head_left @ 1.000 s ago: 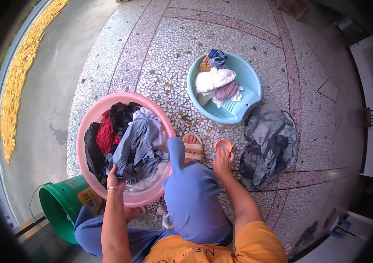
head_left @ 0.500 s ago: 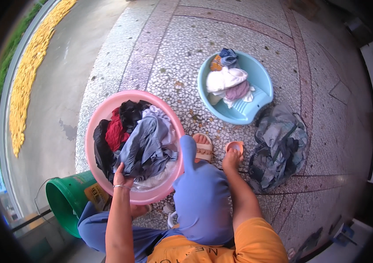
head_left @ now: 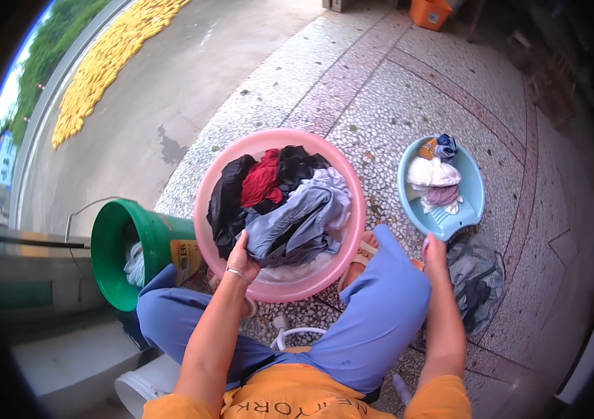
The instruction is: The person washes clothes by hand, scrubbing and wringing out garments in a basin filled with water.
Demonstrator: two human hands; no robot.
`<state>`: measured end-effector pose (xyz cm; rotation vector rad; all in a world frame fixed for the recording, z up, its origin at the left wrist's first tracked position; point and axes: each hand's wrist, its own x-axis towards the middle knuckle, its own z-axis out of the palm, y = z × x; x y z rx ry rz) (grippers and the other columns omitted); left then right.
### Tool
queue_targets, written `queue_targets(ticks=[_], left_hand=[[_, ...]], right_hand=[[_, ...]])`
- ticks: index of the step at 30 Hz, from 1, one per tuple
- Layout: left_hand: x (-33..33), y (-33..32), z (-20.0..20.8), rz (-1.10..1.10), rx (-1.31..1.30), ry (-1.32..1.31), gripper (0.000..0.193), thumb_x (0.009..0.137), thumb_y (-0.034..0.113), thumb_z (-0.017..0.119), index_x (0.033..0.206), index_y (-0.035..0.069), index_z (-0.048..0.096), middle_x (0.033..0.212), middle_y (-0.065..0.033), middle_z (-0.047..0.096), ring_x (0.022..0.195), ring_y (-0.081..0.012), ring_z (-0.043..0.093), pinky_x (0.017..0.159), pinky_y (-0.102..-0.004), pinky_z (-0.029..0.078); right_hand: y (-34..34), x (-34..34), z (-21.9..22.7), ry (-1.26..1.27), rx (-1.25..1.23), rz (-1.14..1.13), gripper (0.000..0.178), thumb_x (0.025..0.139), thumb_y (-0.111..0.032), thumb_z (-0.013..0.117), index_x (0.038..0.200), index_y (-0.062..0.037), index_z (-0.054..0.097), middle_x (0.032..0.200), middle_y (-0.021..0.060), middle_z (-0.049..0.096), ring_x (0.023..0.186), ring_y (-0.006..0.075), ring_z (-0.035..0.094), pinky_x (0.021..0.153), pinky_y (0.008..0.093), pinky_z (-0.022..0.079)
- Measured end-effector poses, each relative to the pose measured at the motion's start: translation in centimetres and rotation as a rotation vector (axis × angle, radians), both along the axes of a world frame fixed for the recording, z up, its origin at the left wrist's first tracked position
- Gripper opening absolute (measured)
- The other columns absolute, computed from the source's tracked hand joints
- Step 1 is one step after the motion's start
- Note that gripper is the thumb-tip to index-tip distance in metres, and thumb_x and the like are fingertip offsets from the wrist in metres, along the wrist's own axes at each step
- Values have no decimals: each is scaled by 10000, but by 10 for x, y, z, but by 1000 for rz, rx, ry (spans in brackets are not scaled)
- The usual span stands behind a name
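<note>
since the earlier frames, the view had swung to the person's left, bringing the pink tub (head_left: 359, 216) to the middle, and the right hand (head_left: 435, 253) had shifted to the right of the orange cup (head_left: 418, 265), over which its fingers had been seen.

the left hand (head_left: 242, 260) lay at the tub's near-left side, gripping the near edge of a blue-grey garment (head_left: 290, 227), its thumb upward and its other fingers partly hidden; a bracelet (head_left: 239, 274) circled the wrist. this garment lay inside the tub, on the near part of the heap, with black cloth (head_left: 230, 199) and red cloth (head_left: 262, 180) behind and to the left, and pale lavender cloth (head_left: 335, 183) to the right.

the right hand appeared just below the lip of the light blue basin (head_left: 476, 202); whether it was closed, or held anything, could not be told. only a sliver of the cup showed, between the knee and the right wrist. white cloth (head_left: 433, 172) and mauve cloth (head_left: 444, 195) lay in the basin, and a grey garment pile (head_left: 477, 290) rested on the speckled floor (head_left: 353, 115) nearby. left of the tub, a green bucket (head_left: 154, 241) lay tilted, with pale cloth (head_left: 134, 264) inside.
</note>
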<state>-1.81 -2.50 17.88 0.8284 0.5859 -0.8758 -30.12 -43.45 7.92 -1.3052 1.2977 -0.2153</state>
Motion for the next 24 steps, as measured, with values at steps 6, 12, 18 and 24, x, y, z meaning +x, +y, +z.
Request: queue_targets(ticks=[6, 12, 18, 24], left_hand=[[-8, 33, -4, 57, -116, 39, 498, 912, 430, 364, 1205, 44, 478, 1183, -133, 540, 1091, -298, 513, 972, -467, 354], [-34, 36, -22, 223, -84, 87, 500, 925, 428, 296, 1213, 46, 444, 1173, -145, 531, 1066, -307, 528, 939, -466, 397], [-47, 56, -46, 341, 180, 220, 463, 936, 418, 309, 1183, 50, 441, 1159, -135, 524, 1023, -299, 546, 890, -495, 427], [-47, 68, -49, 354, 285, 131, 467, 928, 416, 343, 1175, 30, 435, 1146, -137, 532, 1013, -298, 556, 870, -493, 442]], right_hand=[[79, 204, 234, -480, 70, 704, 169, 860, -185, 521, 759, -51, 550, 667, -25, 511, 590, 70, 465, 535, 232, 379], [265, 278, 162, -257, -41, 1265, 285, 793, -276, 589, 761, 7, 605, 640, 63, 580, 617, 138, 533, 589, 323, 452], [318, 233, 27, -322, -943, 1312, 111, 737, -165, 624, 714, -59, 598, 745, 142, 594, 739, 324, 562, 683, 416, 450], [348, 226, 29, -345, -586, 927, 145, 734, -153, 645, 701, -29, 578, 738, 135, 577, 703, 309, 558, 645, 396, 449]])
